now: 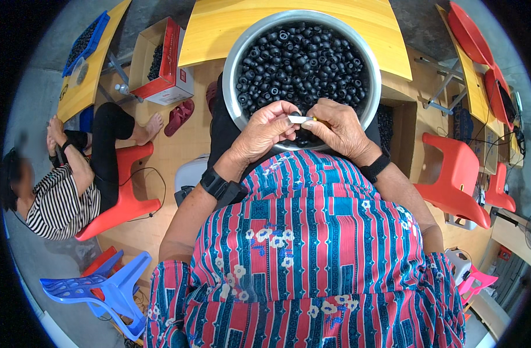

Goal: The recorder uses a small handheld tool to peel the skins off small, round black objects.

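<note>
1 patterned shirt (306, 243) fills the foreground; just beyond it, the left hand (266, 129) and the right hand (339, 126) meet above the near part of a metal basin (374, 81). The left fingers are closed in a pinch, apparently on 1 small black piece (296, 113), mostly hidden. The right hand seems to grip a slim pale strip (300, 119), perhaps a blade, with a yellow bit (315, 118) at the thumb. The step in hand looks like working that piece with the strip; the next move calls for a steady left pinch and a small, controlled right-hand stroke. The basin holds many rounded black pieces (303, 61), some showing holes. Past it stretches a yellow table (387, 35); to the left, a red carton (155, 87) and a seated person (62, 197).
</note>
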The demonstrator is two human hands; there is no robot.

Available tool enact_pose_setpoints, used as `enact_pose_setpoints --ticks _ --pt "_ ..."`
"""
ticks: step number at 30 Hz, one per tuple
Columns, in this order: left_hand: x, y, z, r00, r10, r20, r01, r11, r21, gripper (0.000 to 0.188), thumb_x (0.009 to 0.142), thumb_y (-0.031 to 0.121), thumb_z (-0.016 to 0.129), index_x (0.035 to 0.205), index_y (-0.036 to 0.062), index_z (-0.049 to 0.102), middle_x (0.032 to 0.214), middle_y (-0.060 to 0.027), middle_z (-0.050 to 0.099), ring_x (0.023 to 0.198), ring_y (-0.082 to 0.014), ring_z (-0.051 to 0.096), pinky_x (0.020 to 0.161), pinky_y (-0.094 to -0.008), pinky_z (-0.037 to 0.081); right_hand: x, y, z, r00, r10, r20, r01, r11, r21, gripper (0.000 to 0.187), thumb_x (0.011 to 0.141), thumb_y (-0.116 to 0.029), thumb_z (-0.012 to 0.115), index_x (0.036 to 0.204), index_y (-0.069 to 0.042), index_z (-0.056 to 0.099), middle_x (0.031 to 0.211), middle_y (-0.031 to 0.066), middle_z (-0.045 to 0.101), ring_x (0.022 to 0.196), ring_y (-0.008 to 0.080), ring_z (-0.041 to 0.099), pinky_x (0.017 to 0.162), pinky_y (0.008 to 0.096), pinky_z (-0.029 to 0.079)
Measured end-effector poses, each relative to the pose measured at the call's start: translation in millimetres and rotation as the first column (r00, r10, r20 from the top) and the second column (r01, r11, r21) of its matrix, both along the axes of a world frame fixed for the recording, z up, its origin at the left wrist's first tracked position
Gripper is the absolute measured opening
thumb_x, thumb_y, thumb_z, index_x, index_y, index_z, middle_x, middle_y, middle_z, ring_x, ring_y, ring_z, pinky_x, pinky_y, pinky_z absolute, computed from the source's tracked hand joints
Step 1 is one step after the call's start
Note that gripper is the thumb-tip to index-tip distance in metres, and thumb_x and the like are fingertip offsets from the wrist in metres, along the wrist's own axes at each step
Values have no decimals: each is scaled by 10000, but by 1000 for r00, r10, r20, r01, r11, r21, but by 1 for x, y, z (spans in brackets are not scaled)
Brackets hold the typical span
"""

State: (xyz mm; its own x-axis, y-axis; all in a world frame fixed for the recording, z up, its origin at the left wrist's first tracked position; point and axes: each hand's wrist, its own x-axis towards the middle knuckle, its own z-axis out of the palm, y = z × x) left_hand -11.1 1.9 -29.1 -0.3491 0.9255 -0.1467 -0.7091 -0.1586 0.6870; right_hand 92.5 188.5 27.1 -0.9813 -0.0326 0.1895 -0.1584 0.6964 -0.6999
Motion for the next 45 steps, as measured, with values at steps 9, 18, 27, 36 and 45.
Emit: enact_pose_setpoints --ticks 9,18,27,36,45 --pt "0 -1 -2 999 -16 -29 15 1000 -4 218 955 136 581 1128 14 530 995 -62 591 827 -102 551 767 -244 493 1 -1 2 1000 7 10 -8 999 37 264 868 -268 659 841 -7 626 697 109 560 664 268 563 605 363 448" --pt "1 0 5 994 -46 -99 39 997 -71 155 966 138 562 1084 39 551 949 -31 583 811 -90 544 767 -238 487 1 6 -8 965 -251 81 264 925 -274 224 851 -203 676 932 5 662 831 155 645 757 277 629 705 340 492" --pt "3 3 0 996 74 58 -73 997 -21 162 972 117 545 1107 30 561 964 -26 585 829 -86 563 790 -253 510 -6 -18 5 991 -127 -35 117 971 -211 301 764 -108 736 1064 -108 707 792 101 640 709 250 619 650 324 488" --pt "4 3 -3 979 70 194 -77 997 30 151 962 129 565 1096 60 580 937 -4 597 812 -86 579 775 -269 510 -8 -22 2 957 -121 -264 108 992 -63 395 665 15 747 1038 -109 713 648 46 535 567 170 539 517 280 432" --pt "7 0 -4 939 8 344 -51 992 115 209 930 72 590 1137 66 565 1059 -53 613 995 -171 600 874 -335 503 -1 -19 9 954 -62 -293 82 995 55 235 669 -80 727 897 -130 697 681 67 549 602 255 588 536 352 467"
